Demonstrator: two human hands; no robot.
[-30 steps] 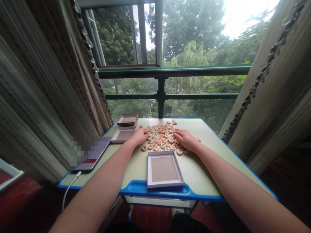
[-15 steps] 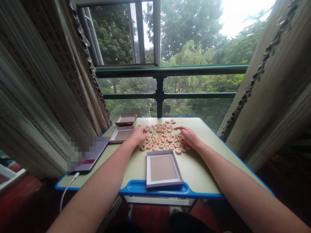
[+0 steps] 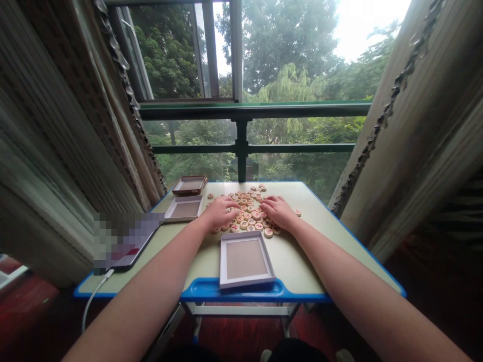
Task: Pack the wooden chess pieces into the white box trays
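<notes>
Several round wooden game discs (image 3: 247,217) with red and dark marks lie spread on a pale green table (image 3: 302,261). My left hand (image 3: 220,213) rests flat on the left part of the pile, fingers spread. My right hand (image 3: 276,211) lies flat on the right part, fingers stretched toward the left hand. Both palms face down and cover some discs. One disc (image 3: 298,213) lies apart at the right. A shallow white-rimmed tray (image 3: 246,260) sits just in front of the pile, near the table's blue front edge.
A second shallow tray (image 3: 183,209) and a brown tray (image 3: 188,185) stand at the back left. A tablet (image 3: 126,241) with a white cable (image 3: 92,301) lies at the left edge. Curtains hang on both sides; a window with a green rail is behind.
Both hands have moved inward over the discs, closing toward each other. The pile looks more bunched. The camera has shifted slightly to the right.
</notes>
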